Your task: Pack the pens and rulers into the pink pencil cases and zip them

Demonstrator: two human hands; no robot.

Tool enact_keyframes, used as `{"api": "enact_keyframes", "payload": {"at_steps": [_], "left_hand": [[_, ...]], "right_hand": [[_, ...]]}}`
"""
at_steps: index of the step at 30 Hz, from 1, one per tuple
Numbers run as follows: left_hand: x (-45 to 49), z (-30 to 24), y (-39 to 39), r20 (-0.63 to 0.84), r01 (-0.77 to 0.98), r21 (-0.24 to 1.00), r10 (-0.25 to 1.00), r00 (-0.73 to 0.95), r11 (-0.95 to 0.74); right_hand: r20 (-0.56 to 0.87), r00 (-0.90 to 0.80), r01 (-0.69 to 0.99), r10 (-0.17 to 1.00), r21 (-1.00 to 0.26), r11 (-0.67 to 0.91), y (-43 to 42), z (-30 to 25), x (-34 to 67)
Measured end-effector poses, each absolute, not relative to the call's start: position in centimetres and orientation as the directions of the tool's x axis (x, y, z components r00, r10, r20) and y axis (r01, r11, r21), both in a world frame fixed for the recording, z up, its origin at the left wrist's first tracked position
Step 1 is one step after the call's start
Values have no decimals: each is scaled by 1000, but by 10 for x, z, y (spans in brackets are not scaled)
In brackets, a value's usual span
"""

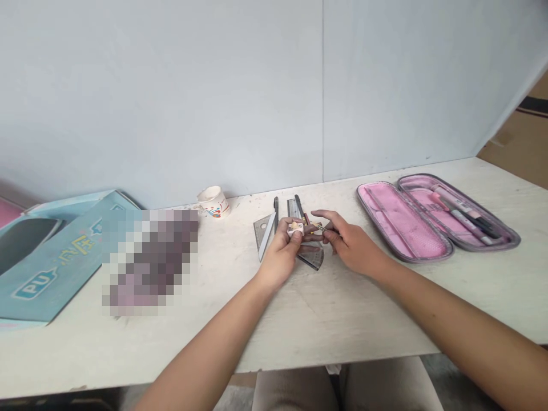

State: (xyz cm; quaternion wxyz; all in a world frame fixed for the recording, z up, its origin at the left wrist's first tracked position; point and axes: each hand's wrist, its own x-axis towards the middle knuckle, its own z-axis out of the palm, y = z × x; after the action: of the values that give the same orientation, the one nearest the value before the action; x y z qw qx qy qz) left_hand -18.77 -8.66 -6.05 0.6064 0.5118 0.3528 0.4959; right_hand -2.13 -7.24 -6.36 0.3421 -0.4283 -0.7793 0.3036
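In the middle of the table my left hand [281, 242] is closed on a small white block [295, 229] with a pale round spot on top; its exact kind is unclear. Just to the right, my right hand [347, 237] pinches a small thin piece [321, 227], too small to name. Beneath and behind the hands lie a clear set square [260, 233], a dark pen [276, 206], a ruler [291, 210] and a clear protractor [315, 258], which the left hand partly covers.
An open pink pencil case [422, 240] with several pens lies at the right. Toward the back stands a paper cup [214, 202]. A blurred-out purple-grey object [154, 262] and a light blue box [81, 274] are at the left. A grey wall [240, 97] borders the table.
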Motion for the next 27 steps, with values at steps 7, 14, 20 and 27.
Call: {"api": "enact_keyframes", "payload": {"at_steps": [7,14,20,27], "left_hand": [[-187,-59,-88,57,-250,968,963,262,10],[-188,-61,-87,66,-238,971,963,262,-2],[-163,-47,-76,83,-113,992,952,295,-51],[-75,-30,-68,82,-17,996,851,519,-86]], "right_hand": [[260,-404,494,877,-745,448,-72,-64,-20],[286,-398,521,872,-712,471,-69,-66,-20],[350,-138,497,927,-785,370,-57,-52,5],[440,180,870,880,-488,66,-52,-52,107]]}}
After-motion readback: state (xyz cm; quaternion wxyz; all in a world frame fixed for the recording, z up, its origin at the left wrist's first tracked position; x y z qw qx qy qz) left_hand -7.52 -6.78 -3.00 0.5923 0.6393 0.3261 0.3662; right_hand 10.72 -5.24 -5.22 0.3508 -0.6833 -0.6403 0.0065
